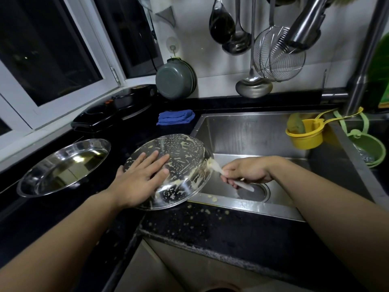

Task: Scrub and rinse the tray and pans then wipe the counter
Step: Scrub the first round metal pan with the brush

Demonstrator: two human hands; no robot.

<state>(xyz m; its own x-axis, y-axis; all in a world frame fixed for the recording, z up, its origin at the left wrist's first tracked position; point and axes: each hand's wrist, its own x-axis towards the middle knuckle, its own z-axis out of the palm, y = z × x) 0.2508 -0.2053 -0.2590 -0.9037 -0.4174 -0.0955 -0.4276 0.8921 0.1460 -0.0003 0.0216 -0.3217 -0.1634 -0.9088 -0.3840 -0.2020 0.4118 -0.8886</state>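
We hold a round steel pan (181, 165) tilted over the left rim of the sink (252, 131), its underside turned up toward us and its open face slanting down and right, into the basin. Its lower edge hangs just past the counter (210, 226) edge. The underside is streaked and speckled with pale yellow batter, thickest along the right rim.

Our left hand (141, 175) lies flat on the pan's back, fingers straight and spread, pressing it steady. Our right hand (246, 169) curls around a pale, translucent scraper (223, 171); the blade touches the pan's right rim, the handle points down and right over the drain (255, 191).

A second, clean steel pan (65, 167) sits face up on the counter to the left, apart from the first. Batter crumbs dot the counter in front of the sink and its near floor. A folded blue cloth (175, 117) lies behind, by the sink's back left corner. A yellow cup (305, 133) and a green one (366, 146) hang at the sink's right. The basin between the scraper and the cups is open.
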